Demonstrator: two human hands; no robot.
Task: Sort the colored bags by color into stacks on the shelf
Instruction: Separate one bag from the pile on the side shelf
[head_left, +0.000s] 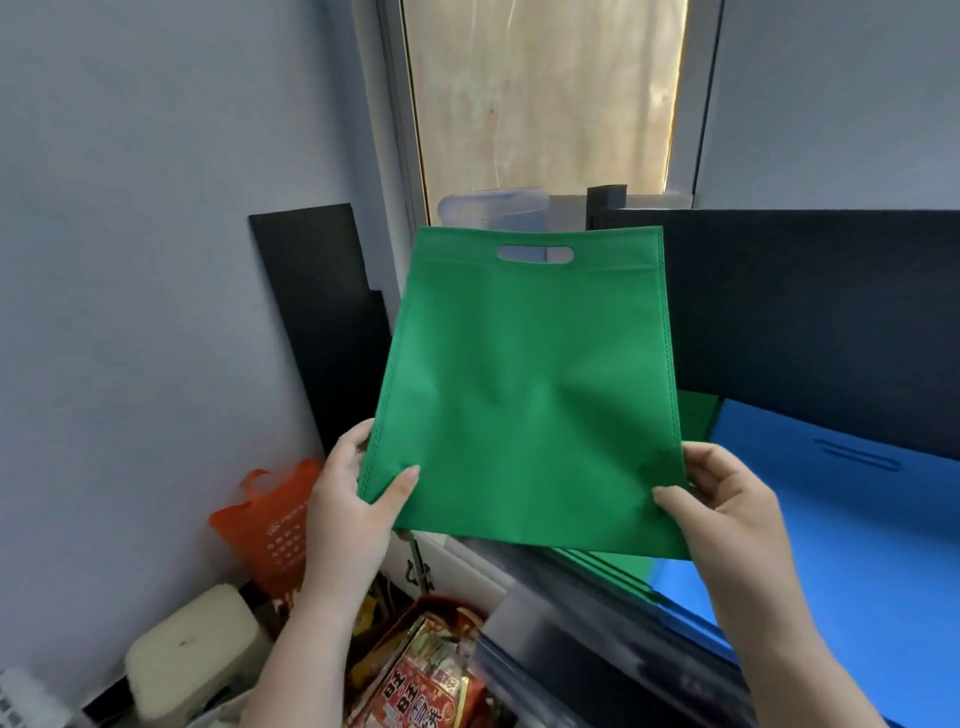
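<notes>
Standing against a grey wall (130, 260) with a window (540, 98) at upper centre, a dark shelf (810, 322) fills the right of the frame. At centre a green bag (524, 405) is held flat, its handle slot pointing up the frame. The left hand (353, 499) and right hand (727, 499) pinch its lower corners. Below it lie a green stack (618, 569) and a blue stack (841, 519). A red box (431, 670) at lower centre holds packets.
</notes>
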